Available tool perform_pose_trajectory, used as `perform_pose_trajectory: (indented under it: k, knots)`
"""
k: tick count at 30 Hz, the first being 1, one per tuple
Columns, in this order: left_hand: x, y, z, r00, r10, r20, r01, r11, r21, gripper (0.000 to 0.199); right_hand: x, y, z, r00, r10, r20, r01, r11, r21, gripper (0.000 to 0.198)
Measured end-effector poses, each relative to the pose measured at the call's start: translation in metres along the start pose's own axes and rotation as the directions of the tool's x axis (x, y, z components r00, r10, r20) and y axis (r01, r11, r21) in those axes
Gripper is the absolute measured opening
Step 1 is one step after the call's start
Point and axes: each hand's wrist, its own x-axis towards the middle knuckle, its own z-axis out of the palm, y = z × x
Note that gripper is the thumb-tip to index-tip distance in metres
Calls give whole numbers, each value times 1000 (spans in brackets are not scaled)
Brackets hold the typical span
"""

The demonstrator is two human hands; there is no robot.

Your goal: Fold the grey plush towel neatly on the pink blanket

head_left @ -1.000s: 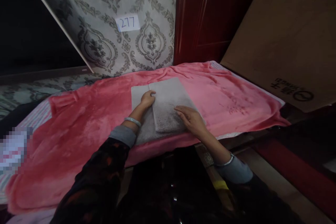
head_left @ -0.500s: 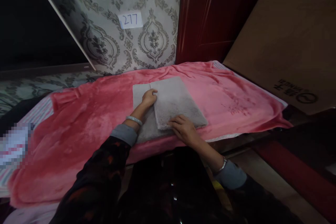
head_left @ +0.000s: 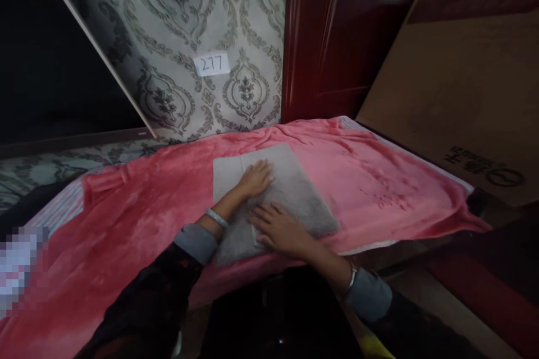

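Grey towel (head_left: 295, 196), folded, lies on the pink blanket (head_left: 379, 179) spread over the bed, close to the near edge and roughly centred in front of the person. A folded top layer covers the right part; a strip of the lower layer shows along the left side. Long axis runs from near-right to far-left, slightly slanted against the bed edge.

Left hand (head_left: 255, 178) rests flat on the towel's far-middle, palm down, fingers spread and pointing right, right by the fold line. Grip released, pressing only, nothing clasped. Bracelet on that wrist.

Right hand (head_left: 278, 228) lies flat on the near part of the towel, fingers splayed and pointing left toward the fold edge. Grip also released, nothing grasped. It sits nearer the body than the left hand; the two hands are close together, not touching. The free right half of the towel lies beyond both hands to the right; the right hand is nearer to it.

Behind: patterned wallpaper with a paper label (head_left: 213, 64) reading 277, a dark red door (head_left: 337, 39), a cardboard box (head_left: 463, 78) leaning at the right.
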Motion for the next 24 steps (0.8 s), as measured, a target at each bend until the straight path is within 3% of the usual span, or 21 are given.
perform_pose_trajectory:
  k: [3, 5, 9, 15, 20, 24]
  knots:
    - [4, -13, 5, 999, -50, 17, 51, 992, -113, 45, -2, 0, 19, 997, 24, 73, -23, 1000, -4, 54]
    - [11, -25, 3, 998, -62, -18, 60, 994, -92, 50, -5, 0, 24, 996, 38, 75, -39, 999, 16, 54]
    - [36, -45, -6, 998, -29, -60, 40, 979, 198, 54, -7, 1, 24, 995, 49, 86, -55, 997, 62, 56]
    - [71, -66, -18, 998, -66, -22, 69, 917, 393, 68, -7, 3, 22, 991, 46, 125, -58, 994, 95, 58]
    - [84, -68, -24, 985, -163, 49, 100, 788, 607, 75, -7, 5, 23, 986, 36, 161, -48, 996, 72, 63]
    - [81, -55, -24, 983, -185, 1, 126, 672, 729, 70, -4, 5, 24, 988, 55, 144, -69, 993, 94, 60]
